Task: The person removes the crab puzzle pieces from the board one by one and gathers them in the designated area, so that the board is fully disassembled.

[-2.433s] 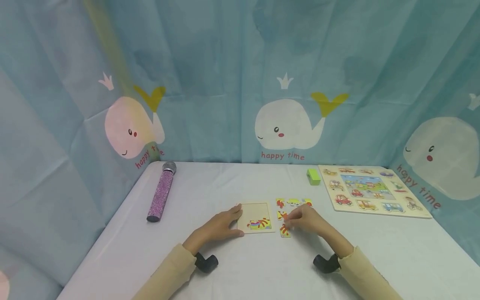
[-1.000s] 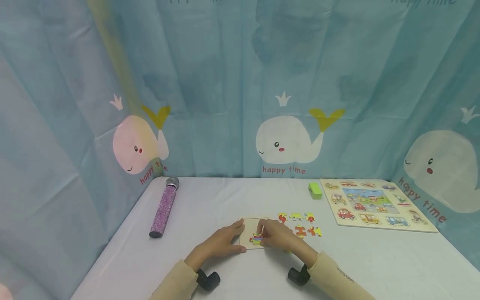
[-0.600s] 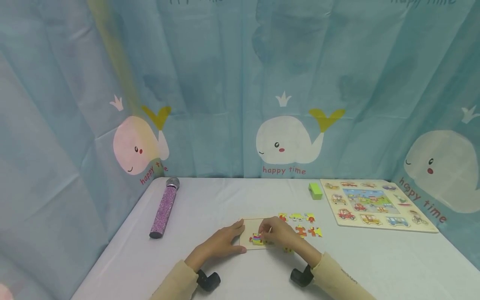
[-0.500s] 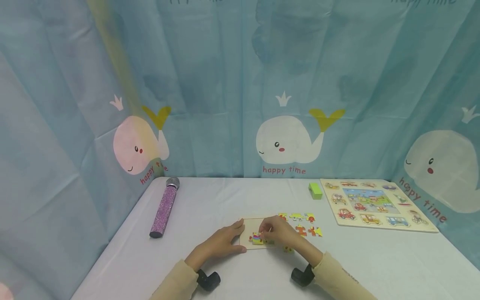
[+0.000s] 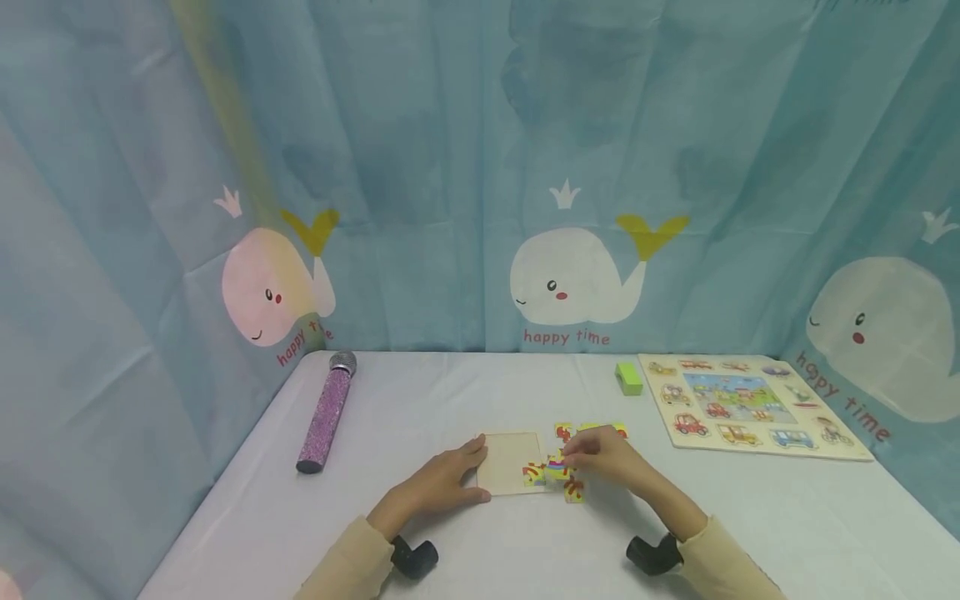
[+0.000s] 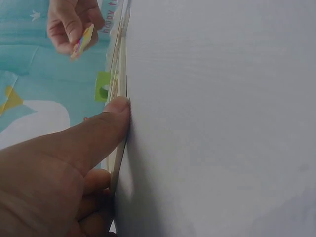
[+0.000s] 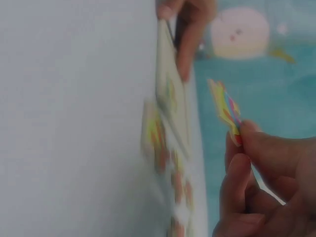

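Observation:
My left hand [image 5: 448, 475] holds the left side of a small square wooden puzzle tray [image 5: 501, 458], thumb at the near corner and fingertips at the far one. In the left wrist view, the thumb presses along the tray's edge [image 6: 122, 64]. My right hand [image 5: 611, 457] pinches a yellow jigsaw piece with a rainbow stripe [image 5: 557, 468] between thumb and fingers, raised just right of the tray. The right wrist view shows that piece [image 7: 226, 106] edge-on, well above the table. A red-and-yellow corner piece [image 5: 533, 474] lies in the tray's near right part.
Several loose jigsaw pieces lie right of the tray, including one near the front [image 5: 573, 490], some hidden under the right hand. A glittery purple microphone [image 5: 327, 421] lies at left. A green block [image 5: 628, 379] and a large vehicle puzzle board [image 5: 738, 402] are at back right.
The right hand has lifted the rainbow piece out of the tray and moved it right. The red-and-yellow corner piece stays in the tray. The left hand keeps its hold.

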`<act>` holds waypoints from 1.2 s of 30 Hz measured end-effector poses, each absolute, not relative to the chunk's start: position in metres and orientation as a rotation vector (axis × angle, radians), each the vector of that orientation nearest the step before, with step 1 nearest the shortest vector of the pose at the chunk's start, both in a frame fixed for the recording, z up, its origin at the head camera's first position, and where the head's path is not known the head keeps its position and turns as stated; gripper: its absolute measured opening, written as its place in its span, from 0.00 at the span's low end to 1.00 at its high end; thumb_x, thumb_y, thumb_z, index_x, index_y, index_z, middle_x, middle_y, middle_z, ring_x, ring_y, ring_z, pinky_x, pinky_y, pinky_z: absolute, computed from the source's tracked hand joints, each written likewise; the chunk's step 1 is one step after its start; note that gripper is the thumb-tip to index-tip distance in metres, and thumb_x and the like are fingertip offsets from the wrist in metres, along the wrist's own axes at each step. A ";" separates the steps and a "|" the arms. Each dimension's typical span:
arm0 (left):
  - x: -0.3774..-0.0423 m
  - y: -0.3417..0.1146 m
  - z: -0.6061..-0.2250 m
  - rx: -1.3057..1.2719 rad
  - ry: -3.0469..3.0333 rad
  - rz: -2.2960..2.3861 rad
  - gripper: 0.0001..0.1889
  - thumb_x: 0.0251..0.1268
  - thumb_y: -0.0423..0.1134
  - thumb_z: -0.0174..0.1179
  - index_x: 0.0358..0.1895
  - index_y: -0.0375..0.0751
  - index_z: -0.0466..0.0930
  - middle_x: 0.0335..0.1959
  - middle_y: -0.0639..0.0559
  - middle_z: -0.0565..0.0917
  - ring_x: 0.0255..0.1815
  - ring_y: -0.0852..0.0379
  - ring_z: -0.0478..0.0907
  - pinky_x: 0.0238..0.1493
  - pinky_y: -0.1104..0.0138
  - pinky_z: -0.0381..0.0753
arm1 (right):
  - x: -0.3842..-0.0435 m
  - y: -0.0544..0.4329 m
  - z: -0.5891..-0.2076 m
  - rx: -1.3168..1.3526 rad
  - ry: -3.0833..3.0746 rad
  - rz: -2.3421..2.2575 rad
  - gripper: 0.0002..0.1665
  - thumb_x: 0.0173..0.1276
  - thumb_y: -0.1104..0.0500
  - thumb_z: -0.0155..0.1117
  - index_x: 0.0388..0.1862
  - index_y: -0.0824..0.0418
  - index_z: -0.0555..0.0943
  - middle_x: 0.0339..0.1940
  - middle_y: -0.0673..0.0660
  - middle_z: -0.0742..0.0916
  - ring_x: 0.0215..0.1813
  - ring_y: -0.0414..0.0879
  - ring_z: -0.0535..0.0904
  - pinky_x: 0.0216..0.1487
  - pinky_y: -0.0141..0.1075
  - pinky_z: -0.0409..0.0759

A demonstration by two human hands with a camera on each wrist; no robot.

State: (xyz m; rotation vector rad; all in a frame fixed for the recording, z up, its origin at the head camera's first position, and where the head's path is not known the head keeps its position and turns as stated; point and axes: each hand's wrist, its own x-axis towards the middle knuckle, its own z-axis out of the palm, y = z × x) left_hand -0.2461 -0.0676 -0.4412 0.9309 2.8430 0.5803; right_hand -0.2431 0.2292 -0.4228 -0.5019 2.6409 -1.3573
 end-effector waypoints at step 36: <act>-0.252 -0.071 -0.442 0.953 2.804 0.625 0.41 0.54 0.56 0.61 0.67 0.35 0.60 0.72 0.44 0.57 0.71 0.47 0.56 0.68 0.54 0.60 | -0.234 0.275 -0.419 -0.352 2.712 -1.106 0.06 0.57 0.59 0.67 0.30 0.61 0.86 0.24 0.51 0.85 0.24 0.39 0.71 0.24 0.28 0.71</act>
